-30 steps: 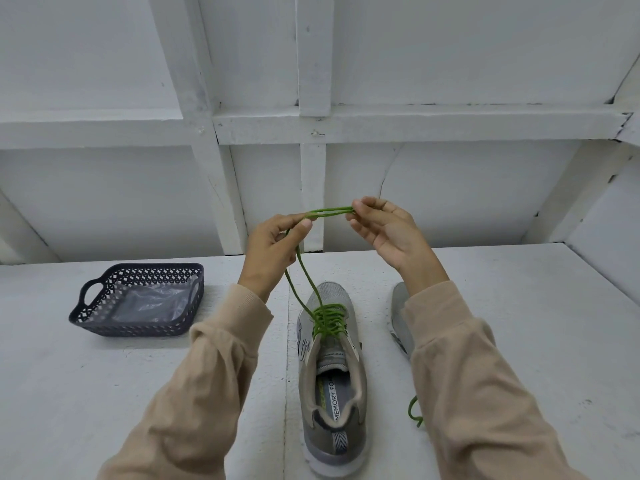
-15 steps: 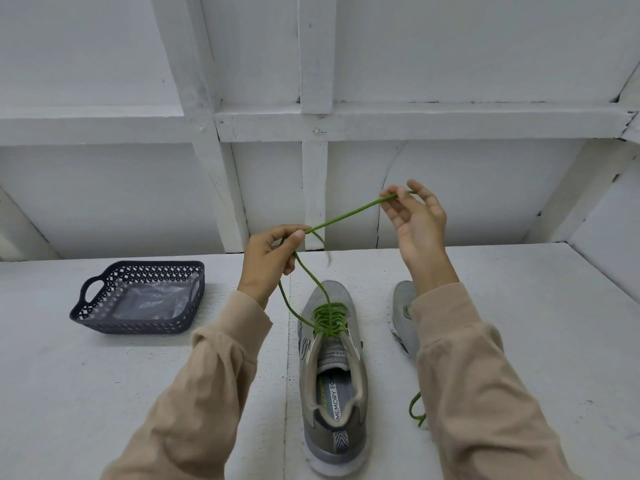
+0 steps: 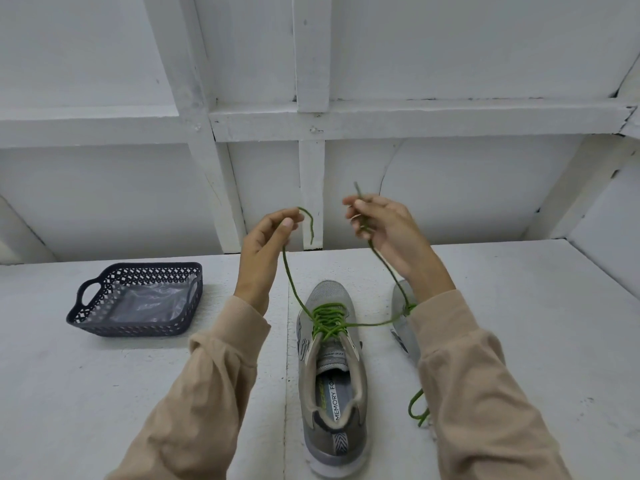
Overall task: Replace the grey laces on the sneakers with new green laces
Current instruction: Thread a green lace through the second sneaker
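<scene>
A grey sneaker (image 3: 332, 382) stands in the middle of the white surface, toe pointing away, with a green lace (image 3: 325, 320) threaded through its eyelets. My left hand (image 3: 266, 244) pinches one lace end above the toe, the tip drooping over my fingers. My right hand (image 3: 384, 226) grips the other end, raised to the right, the strand running down past my wrist to the shoe. A second grey sneaker (image 3: 401, 306) lies behind my right forearm, mostly hidden. A loop of green lace (image 3: 415, 407) shows beside my right sleeve.
A dark perforated basket (image 3: 90, 306) with a clear plastic bag inside sits at the left on the white surface (image 3: 104, 393). A white panelled wall with wooden battens (image 3: 311, 168) rises right behind the shoes.
My hands have drawn apart. Each now holds a separate lace end, where a second ago both met on one bunched strand. The right hand went up, then came down.
</scene>
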The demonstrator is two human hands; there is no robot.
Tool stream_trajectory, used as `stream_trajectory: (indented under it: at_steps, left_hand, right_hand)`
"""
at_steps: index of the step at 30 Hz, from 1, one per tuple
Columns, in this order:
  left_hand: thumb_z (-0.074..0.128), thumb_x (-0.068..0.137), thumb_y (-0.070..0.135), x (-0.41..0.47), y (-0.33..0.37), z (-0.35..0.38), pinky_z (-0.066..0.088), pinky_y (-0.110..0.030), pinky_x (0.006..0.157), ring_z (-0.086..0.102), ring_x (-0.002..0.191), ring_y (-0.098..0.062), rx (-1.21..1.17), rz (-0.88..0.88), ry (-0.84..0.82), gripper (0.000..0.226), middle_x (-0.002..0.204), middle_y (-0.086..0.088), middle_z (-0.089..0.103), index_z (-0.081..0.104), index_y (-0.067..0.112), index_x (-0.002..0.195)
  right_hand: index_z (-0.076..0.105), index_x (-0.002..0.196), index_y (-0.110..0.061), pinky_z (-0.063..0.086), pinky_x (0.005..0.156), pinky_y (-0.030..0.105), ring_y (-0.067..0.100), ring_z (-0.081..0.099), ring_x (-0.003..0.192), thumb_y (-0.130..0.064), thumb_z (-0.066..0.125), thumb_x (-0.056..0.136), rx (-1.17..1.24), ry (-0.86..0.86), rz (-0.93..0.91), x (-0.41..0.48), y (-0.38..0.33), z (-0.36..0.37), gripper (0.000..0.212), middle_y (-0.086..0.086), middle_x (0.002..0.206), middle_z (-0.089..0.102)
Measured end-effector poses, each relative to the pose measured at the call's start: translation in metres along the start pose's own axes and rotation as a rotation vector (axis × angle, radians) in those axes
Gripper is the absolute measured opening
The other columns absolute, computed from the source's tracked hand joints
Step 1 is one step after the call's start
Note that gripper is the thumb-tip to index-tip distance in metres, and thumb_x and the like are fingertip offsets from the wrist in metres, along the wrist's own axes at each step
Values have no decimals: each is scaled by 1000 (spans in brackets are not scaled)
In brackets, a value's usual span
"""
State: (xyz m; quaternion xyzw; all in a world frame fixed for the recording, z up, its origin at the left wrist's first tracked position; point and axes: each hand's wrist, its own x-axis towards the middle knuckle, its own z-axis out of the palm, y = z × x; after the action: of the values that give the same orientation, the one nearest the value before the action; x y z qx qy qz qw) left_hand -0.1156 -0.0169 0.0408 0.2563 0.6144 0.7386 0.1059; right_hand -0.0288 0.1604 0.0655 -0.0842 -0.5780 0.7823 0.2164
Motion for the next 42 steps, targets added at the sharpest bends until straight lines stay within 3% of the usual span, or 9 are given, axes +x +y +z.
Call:
stream_trajectory:
  at_steps: [3, 7, 10, 15, 24, 31, 35, 38, 42]
  left_hand:
    - [47, 100, 18, -2, 5, 12, 44, -28, 102, 60, 116, -11, -46, 32, -31, 23, 116, 1, 69, 65, 15, 114]
    - [38, 103, 29, -7, 7, 21, 50, -18, 84, 60, 112, -4, -106, 24, -64, 33, 122, -1, 66, 64, 14, 118]
    - [43, 101, 25, -6, 4, 18, 47, -23, 86, 62, 111, -11, -175, -19, -27, 27, 113, -2, 70, 66, 16, 112]
    - [47, 99, 6, 2, 5, 3, 51, -21, 83, 66, 82, -10, -299, -34, 89, 19, 85, 4, 68, 63, 12, 105]
    - [46, 100, 7, 7, -2, -4, 54, -29, 83, 65, 72, -11, -387, -31, 243, 12, 85, -3, 68, 55, 14, 102]
    - [47, 99, 4, 9, 2, -8, 54, -32, 86, 62, 69, -11, -423, -19, 294, 17, 89, -5, 66, 48, 18, 109]
    - [47, 98, 1, 7, 1, -12, 55, -27, 81, 60, 68, -9, -401, -53, 214, 19, 88, -3, 64, 58, 10, 110]
    - [48, 97, 0, -1, -4, -17, 54, -24, 78, 56, 68, -8, -261, -72, 46, 21, 87, 1, 65, 64, 11, 105]
    - [54, 94, 1, -19, -25, -35, 48, -23, 71, 54, 64, -9, 111, -110, -255, 21, 75, 9, 62, 70, 13, 100]
  right_hand:
    - [69, 98, -4, 40, 60, 20, 13, 54, 75, -12, 56, 96, -254, -229, 36, -6, 10, 17, 16, 1, 88, 70]
    - [71, 104, 0, 47, 70, 27, 19, 58, 93, -14, 60, 95, -415, -412, 55, -9, 27, 31, 20, 20, 110, 66]
    - [73, 95, -5, 43, 67, 25, 19, 58, 86, -14, 60, 94, -401, -404, 91, -11, 28, 31, 15, 14, 97, 71]
    - [75, 82, -3, 42, 63, 23, 16, 60, 75, -11, 63, 90, -552, -446, 261, -12, 31, 11, 16, 6, 83, 73]
    - [68, 70, -1, 34, 47, 21, 14, 49, 50, -6, 59, 88, -769, -301, 612, -16, 68, -11, 21, 7, 64, 66]
    - [63, 67, -1, 34, 43, 21, 15, 45, 46, -3, 57, 87, -834, -195, 653, -12, 77, -18, 21, 3, 57, 64]
    - [67, 72, -3, 41, 46, 22, 16, 52, 55, -5, 59, 88, -888, -215, 613, -16, 77, -23, 18, 6, 72, 68]
    - [75, 77, -9, 44, 50, 21, 13, 53, 66, -10, 65, 87, -1011, -173, 398, -22, 68, -30, 14, 9, 78, 68]
    - [74, 90, -4, 38, 46, 19, 10, 48, 47, 1, 66, 87, -750, -156, 256, -43, 50, -36, 10, 16, 73, 70]
